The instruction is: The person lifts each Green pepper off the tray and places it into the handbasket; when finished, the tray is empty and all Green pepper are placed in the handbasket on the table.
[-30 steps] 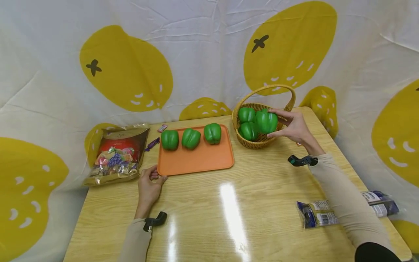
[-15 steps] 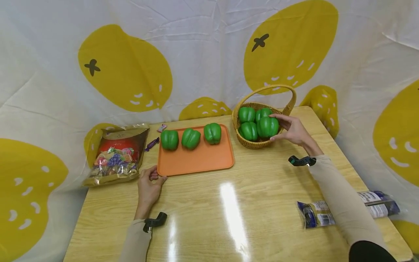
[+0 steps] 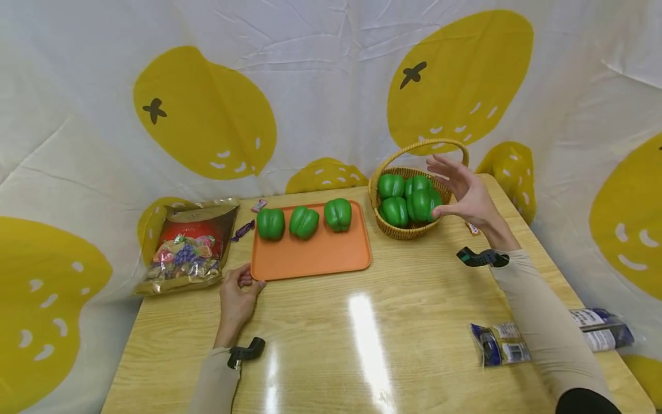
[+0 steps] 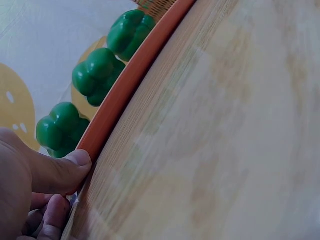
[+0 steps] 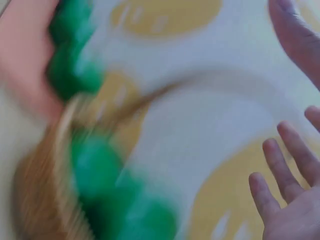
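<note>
My right hand (image 3: 465,195) is spread beside the wicker basket (image 3: 408,232), holding nothing. Several green bell peppers (image 3: 394,211) fill the basket, and the nearest one (image 3: 420,204) sits close to my thumb. The right wrist view, partly blurred, shows the fingers (image 5: 287,170) apart from the peppers. At the near left corner of the orange tray (image 3: 315,259), my left hand (image 3: 238,296) pinches the rim, thumb (image 4: 75,165) on the edge and the other fingers curled below. Three more green bell peppers (image 3: 304,222) stand in a row along the tray's back.
A candy bag (image 3: 188,247) lies left of the tray, with a purple wrapped candy (image 3: 243,230) and a small wrapped candy (image 3: 259,205) nearby. Another candy (image 3: 473,229) lies under my right wrist. A blue-and-clear package (image 3: 499,345) is partly behind my right forearm.
My right hand lowered a green bell pepper into the basket, let go of it and moved up and right with its fingers spreading. The left hand stayed on the tray corner.
</note>
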Motion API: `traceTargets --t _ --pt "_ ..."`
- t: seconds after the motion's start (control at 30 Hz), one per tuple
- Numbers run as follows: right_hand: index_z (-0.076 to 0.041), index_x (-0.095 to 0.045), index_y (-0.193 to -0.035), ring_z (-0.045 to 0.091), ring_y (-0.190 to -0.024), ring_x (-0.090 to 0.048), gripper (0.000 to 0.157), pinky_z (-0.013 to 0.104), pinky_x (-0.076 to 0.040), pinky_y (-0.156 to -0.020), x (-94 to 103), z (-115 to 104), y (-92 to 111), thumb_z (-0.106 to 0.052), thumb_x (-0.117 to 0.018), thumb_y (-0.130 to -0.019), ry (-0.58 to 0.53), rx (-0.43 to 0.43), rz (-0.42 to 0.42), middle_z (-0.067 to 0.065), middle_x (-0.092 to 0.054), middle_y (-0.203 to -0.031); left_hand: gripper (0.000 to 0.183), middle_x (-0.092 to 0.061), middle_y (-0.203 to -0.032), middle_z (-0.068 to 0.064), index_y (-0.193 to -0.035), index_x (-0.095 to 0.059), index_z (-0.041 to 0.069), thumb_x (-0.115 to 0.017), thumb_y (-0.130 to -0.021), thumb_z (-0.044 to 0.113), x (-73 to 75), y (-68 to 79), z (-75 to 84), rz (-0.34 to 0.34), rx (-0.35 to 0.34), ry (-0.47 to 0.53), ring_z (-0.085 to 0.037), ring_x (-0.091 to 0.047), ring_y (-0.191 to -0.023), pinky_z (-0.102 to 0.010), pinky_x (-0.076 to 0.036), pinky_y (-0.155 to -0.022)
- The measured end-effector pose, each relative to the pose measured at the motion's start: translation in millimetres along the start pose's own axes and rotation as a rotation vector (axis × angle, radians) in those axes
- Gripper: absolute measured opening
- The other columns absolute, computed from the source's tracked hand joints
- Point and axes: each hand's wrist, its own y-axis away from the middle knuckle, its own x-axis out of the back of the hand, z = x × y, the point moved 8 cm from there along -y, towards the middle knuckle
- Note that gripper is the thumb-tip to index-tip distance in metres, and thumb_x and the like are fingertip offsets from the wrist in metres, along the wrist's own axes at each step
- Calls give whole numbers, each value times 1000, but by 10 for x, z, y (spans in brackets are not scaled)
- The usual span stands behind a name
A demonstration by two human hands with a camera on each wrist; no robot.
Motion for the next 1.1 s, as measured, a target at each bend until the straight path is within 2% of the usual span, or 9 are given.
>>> traceTargets --t 0.1,0.2,0.3,0.47,0.53,0.63,0.77,0.93,1.1 --pt "9 -32 -148 42 -136 -39 112 45 -34 -116 -335 -379 -254 8 -92 -54 -111 144 -39 34 -39 -147 53 -57 -104 -18 -125 -61 -9 -80 -76 -3 15 -11 -1 6 -9 0 -22 -57 -85 -11 -47 -73" --pt "7 -36 -148 48 -134 -38 112 51 -34 -115 -709 -481 -440 0 -95 -53 -147 202 -95 32 -43 -145 53 -57 -104 -19 -125 -61 -9 -80 -76 -4 29 -34 7 11 -20 0 -23 -57 -86 -12 -48 -74" --pt "5 -36 -148 46 -137 -36 109 55 -30 -116 -1091 -277 -541 3 -93 -56 -122 167 -159 31 -41 -147 53 -57 -104 -19 -125 -61 -8 -80 -76 -4 34 -65 13 17 -25 5 -24 -57 -85 -13 -48 -73" --pt "2 -27 -153 35 -148 -24 107 56 -18 -121 -1556 350 -524 13 -86 -64 20 3 -191 22 -28 -158 54 -57 -106 -20 -125 -60 -10 -80 -76 -6 -26 -95 15 -4 -21 32 -27 -58 -87 -19 -50 -75" --pt "-3 -23 -156 30 -151 -16 109 58 -14 -121 -1639 614 -478 9 -85 -68 112 -64 -175 13 -21 -163 54 -57 -105 -20 -125 -60 -10 -80 -75 -6 -53 -90 17 -13 -21 39 -28 -58 -87 -20 -50 -75" --pt "-20 -18 -159 22 -152 -10 113 61 -16 -119 -1663 1015 -413 -6 -87 -71 279 -165 -144 -2 -13 -165 53 -57 -104 -20 -124 -61 -10 -80 -75 -6 -67 -74 28 -16 -24 45 -29 -58 -87 -18 -50 -74" --pt "-33 -16 -158 23 -151 -14 111 59 -21 -118 -1622 1434 -365 -24 -88 -74 403 -290 -106 -6 -12 -165 52 -57 -103 -20 -124 -61 -10 -80 -75 -7 -56 -57 29 -8 -33 43 -29 -58 -86 -14 -49 -73" --pt "-25 -23 -158 31 -138 -40 100 52 -35 -113 -1603 1693 -352 -30 -84 -79 407 -380 -90 8 -31 -159 52 -57 -103 -20 -123 -62 -10 -80 -74 -9 -20 -45 27 3 -36 41 -28 -58 -88 -16 -50 -74" --pt "-16 -37 -152 31 -126 -52 90 49 -42 -108 -1632 1725 -354 -18 -86 -76 342 -358 -60 11 -44 -149 52 -57 -103 -19 -123 -62 -9 -80 -75 -6 6 -19 -9 5 -13 26 -27 -58 -87 -16 -50 -73"
